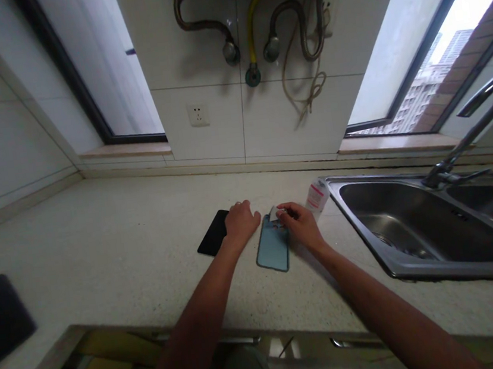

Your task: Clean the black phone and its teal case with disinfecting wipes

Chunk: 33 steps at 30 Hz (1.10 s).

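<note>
Pale and speckled, the stone counter [100, 238] runs below a wall [205, 144] of large, smooth white tiles, with 1 window [98, 59] on each side of it. On this wall I see 2 bent metal hoses [202, 24], a yellow pipe [251, 28], a thin knotted cord [316, 85] and a square socket [198, 115]. To the right is a steel sink [365, 241] with 2 rounded basins and a curved, shiny tap [481, 120]. Between its corner and the right hand [301, 224] is a clear container [317, 195] with pink print, close behind this hand; whether they touch, I cannot tell. It is the nearest thing in the way of that arm.

Flat on the counter, between the 2 hands, lies a blue case [272, 250], smooth, with rounded corners and a darker rim. Right fingers are pinched narrow on a small white piece [273, 213], thin like paper or cloth, at the upper end of the case. Left hand [241, 222] is bent over the edge of a black slab [214, 234], flat and thin; I cannot tell if its fingers grip it. Far left, a bigger dark panel [0, 319] is cut by the view.
</note>
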Motion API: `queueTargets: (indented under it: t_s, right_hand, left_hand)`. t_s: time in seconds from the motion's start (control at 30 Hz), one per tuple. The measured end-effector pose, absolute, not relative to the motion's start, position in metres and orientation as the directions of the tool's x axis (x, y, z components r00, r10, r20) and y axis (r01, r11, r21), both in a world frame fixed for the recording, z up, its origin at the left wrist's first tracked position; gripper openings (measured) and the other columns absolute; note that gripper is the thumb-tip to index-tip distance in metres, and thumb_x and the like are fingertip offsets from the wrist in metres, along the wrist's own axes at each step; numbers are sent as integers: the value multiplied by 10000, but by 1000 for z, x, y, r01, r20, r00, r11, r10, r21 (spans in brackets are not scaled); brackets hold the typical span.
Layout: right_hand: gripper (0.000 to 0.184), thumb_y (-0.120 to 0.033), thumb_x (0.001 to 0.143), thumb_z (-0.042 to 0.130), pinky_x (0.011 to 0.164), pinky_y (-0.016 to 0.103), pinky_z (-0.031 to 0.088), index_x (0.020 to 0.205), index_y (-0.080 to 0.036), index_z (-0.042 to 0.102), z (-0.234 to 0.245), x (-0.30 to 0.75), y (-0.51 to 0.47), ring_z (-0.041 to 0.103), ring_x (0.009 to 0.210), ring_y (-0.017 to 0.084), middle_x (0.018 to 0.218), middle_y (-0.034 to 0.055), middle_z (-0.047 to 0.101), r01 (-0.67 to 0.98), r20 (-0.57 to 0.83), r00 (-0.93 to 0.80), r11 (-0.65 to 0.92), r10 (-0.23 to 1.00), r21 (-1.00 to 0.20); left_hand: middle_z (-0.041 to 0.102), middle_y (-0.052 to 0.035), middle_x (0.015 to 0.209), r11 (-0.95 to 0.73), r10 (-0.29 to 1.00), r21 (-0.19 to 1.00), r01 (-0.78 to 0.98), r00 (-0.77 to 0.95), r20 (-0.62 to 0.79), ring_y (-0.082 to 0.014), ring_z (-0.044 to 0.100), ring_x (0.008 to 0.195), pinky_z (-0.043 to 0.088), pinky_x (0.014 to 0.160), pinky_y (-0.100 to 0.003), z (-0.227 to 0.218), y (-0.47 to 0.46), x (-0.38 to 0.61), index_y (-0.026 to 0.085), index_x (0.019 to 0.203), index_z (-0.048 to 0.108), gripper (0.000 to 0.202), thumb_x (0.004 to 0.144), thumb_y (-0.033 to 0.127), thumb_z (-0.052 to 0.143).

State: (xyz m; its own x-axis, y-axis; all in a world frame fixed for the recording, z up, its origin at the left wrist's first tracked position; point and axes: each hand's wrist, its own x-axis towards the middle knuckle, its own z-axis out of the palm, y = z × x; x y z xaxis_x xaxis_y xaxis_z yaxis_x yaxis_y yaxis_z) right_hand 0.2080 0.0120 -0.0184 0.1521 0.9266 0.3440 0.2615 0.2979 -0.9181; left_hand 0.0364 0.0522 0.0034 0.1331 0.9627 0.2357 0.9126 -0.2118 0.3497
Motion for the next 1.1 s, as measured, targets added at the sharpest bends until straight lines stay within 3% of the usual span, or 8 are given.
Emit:
queueTargets:
  t_s: [0.13,0.3,0.47,0.67,0.8,0.9,1.0,1.1]
  right_hand:
    - [348,-476,805,622,603,296,494,960,-174,696,-19,209,12,589,633,167,711,19,646,280,357,147,308,922,-909]
    - [351,-472,804,620,597,295,500,970,-173,697,-18,208,11,601,637,168,718,21,650,264,358,146,313,922,-913]
    - [343,-460,810,610,596,296,506,970,-169,696,-18,206,11,612,631,166,730,27,661,284,362,122,317,924,-905]
    - [324,-437,817,593,605,302,503,979,-176,696,-23,207,12,635,645,179,718,23,669,337,370,89,321,925,-885]
    - [307,-442,813,600,595,300,496,954,-187,697,-22,206,10,626,616,174,694,15,662,336,373,81,327,924,-883]
    - [314,-452,812,609,593,306,505,958,-189,699,-21,205,9,643,622,184,687,19,670,318,364,65,326,929,-890]
    - [323,-454,815,615,610,316,518,979,-186,696,-22,205,9,656,635,190,702,24,678,313,350,46,319,936,-895]
    - [331,-455,818,614,623,323,525,990,-183,690,-23,206,9,653,650,190,725,30,679,311,352,36,324,935,-894]
  left_hand:
    - [601,-235,1225,-25,979,214,977,-20,204,-377,534,1183,447,916,-466,15,50,13,116,1199,589,413,870,356,515]
    - [583,-251,1259,79,997,227,971,-71,-41,-409,552,1181,467,901,-481,19,48,-13,141,1255,553,611,769,503,630]
    - [606,-248,1259,79,993,213,974,-58,-102,-412,559,1200,476,889,-450,23,51,-25,164,1254,542,663,708,499,712]
    - [629,-263,1227,116,988,307,945,-79,-132,-388,620,1142,499,849,-393,17,59,-28,146,1168,593,666,630,515,728]
    - [644,-265,1211,131,990,461,878,-94,-102,-373,632,1128,501,833,-378,13,63,-27,139,1145,579,649,604,448,762]
    - [692,-224,1122,152,987,675,722,-145,-68,-343,660,1058,505,794,-360,11,64,-24,154,1091,580,660,530,388,838]
    - [727,-140,879,202,978,911,359,-30,-205,-281,694,824,503,650,-322,8,64,-17,156,958,606,590,498,397,886]
    - [696,-98,721,310,932,951,5,198,-304,-214,660,653,479,554,-283,5,63,-9,149,809,634,436,583,436,871]
